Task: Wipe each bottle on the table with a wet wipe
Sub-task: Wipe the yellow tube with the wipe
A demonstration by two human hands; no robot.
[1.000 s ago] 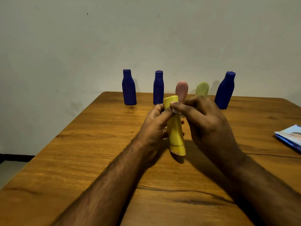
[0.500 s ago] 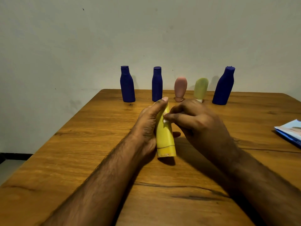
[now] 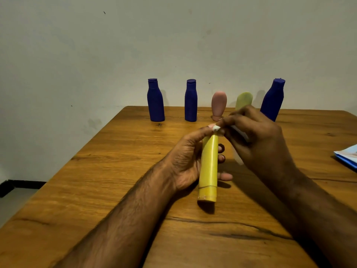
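- Head view, holding hand: the left hand [image 3: 188, 157] grips the yellow tube [image 3: 208, 167] with fingers curled round its barrel from behind and the thumb laid along its near side; this grip appears intended to steady the tube and expose its upper end for wiping
- Head view, tube attitude: the tube is held close to upright, flat crimped end down at 6 o'clock and cap end up at 12 o'clock; whether the lower end touches the wooden surface [image 3: 116, 171] or hangs just above it cannot be told
- Head view, wiping hand: the right hand [image 3: 257, 144] sits at 2 o'clock from the tube, fingers curled and pinching a white wet wipe [image 3: 216, 128] against the tube's top; the rest of the wipe trails back through the palm
- Head view, relation: the tube lies between both hands, touching the left palm side and contacted at its tip only by the wipe; judged step is cleaning of the cap end
- Head view, remaining items: at 12 o'clock along the far edge stand three blue bottles [image 3: 155, 101], [image 3: 190, 102], [image 3: 272, 101], a pink bottle [image 3: 218, 105] and a green bottle [image 3: 243, 100], well apart from the hands, presumably queued in a row for access one at a time
- Head view, supply: a blue and white pack [image 3: 347, 157] lies at 3 o'clock, near the right edge
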